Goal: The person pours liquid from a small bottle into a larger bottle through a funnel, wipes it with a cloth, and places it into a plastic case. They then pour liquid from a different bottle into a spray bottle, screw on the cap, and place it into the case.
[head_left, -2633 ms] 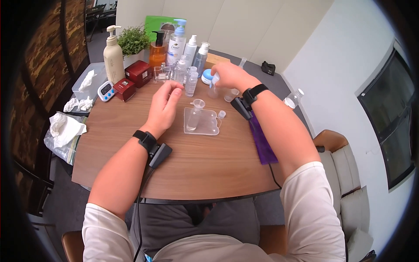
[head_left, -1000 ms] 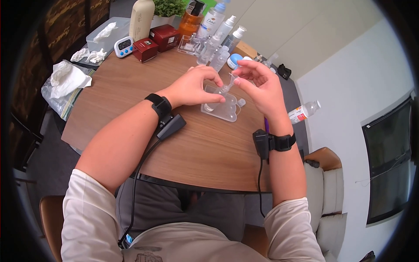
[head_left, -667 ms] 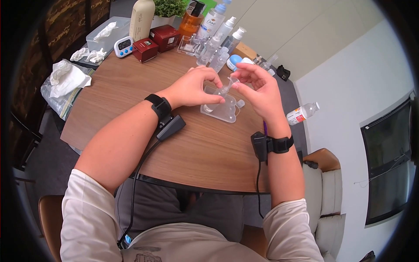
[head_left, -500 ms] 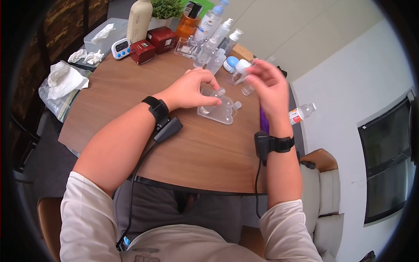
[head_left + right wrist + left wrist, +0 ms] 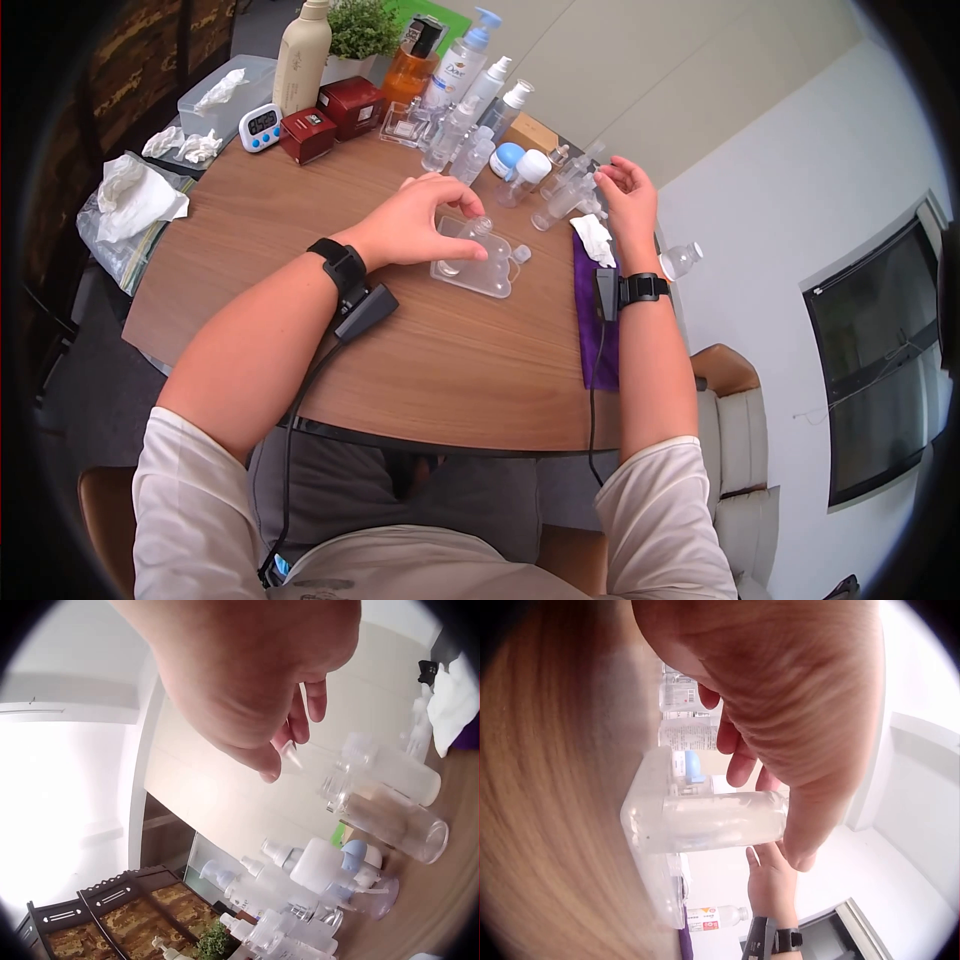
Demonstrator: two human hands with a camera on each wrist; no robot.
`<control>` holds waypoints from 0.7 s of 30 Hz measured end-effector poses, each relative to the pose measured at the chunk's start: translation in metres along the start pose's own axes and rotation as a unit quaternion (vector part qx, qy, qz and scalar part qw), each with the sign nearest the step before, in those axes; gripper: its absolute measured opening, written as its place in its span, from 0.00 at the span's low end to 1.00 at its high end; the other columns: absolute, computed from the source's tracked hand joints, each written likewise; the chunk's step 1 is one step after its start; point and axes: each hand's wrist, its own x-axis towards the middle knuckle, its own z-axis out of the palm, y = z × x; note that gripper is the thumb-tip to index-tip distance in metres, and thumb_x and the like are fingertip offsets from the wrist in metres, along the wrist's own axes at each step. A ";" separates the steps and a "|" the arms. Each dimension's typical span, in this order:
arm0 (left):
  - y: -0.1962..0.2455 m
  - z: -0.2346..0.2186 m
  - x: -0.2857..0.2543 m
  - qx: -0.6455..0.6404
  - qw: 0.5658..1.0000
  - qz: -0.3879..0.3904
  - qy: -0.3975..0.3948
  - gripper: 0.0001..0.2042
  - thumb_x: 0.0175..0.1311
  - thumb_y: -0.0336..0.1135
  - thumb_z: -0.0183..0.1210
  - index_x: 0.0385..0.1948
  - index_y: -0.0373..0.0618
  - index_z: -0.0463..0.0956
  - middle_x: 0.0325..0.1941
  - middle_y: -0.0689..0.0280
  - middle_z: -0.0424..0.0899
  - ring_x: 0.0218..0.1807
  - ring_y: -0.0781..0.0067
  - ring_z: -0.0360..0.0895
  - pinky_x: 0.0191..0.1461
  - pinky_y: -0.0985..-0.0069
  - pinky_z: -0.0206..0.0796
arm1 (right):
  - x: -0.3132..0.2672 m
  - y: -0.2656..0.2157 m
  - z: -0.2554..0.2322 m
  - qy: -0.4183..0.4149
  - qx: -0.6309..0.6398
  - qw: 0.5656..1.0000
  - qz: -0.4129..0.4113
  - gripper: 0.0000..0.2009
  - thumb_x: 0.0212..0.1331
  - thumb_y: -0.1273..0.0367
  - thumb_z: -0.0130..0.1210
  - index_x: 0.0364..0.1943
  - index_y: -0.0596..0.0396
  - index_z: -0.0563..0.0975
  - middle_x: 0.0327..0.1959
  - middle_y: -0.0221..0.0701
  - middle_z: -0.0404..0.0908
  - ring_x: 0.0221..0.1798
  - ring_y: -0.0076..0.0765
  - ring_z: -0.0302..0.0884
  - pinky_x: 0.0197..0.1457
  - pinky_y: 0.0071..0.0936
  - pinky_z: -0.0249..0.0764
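A clear bottle (image 5: 724,821) stands upright on a cloud-shaped clear plastic tray (image 5: 492,283). My left hand (image 5: 405,225) holds this bottle near its top, thumb and forefinger on either side of the neck. In the left wrist view the thumb (image 5: 806,825) covers part of the bottle's mouth. Out to the right, my right hand (image 5: 632,205) pinches a small clear funnel (image 5: 291,754), its narrow end showing below the fingers. An uncapped clear bottle (image 5: 397,821) stands close by it. A small clear cap (image 5: 521,254) lies at the tray's right edge.
Lotion and pump bottles (image 5: 455,70), red boxes (image 5: 350,105) and a white timer (image 5: 262,128) line the table's back. A white-lidded bottle (image 5: 525,180) stands right of centre. Crumpled tissue (image 5: 595,240) lies on a purple cloth (image 5: 597,345) at the right edge.
My right hand has lifted the funnel off the bottle in the middle and carried it right, to the clear bottles there. My left hand stays on the bottle; the head view has shifted somewhat.
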 end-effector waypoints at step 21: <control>-0.006 0.002 -0.002 0.052 0.997 -0.027 -0.041 0.24 0.52 0.51 0.79 0.42 0.48 0.79 0.47 0.67 0.83 0.57 0.62 0.76 0.67 0.65 0.62 | -0.079 -0.003 0.029 -0.305 -0.301 0.876 -0.220 0.15 0.60 0.73 0.68 0.51 0.56 0.86 0.42 0.39 0.87 0.41 0.39 0.84 0.48 0.34 0.81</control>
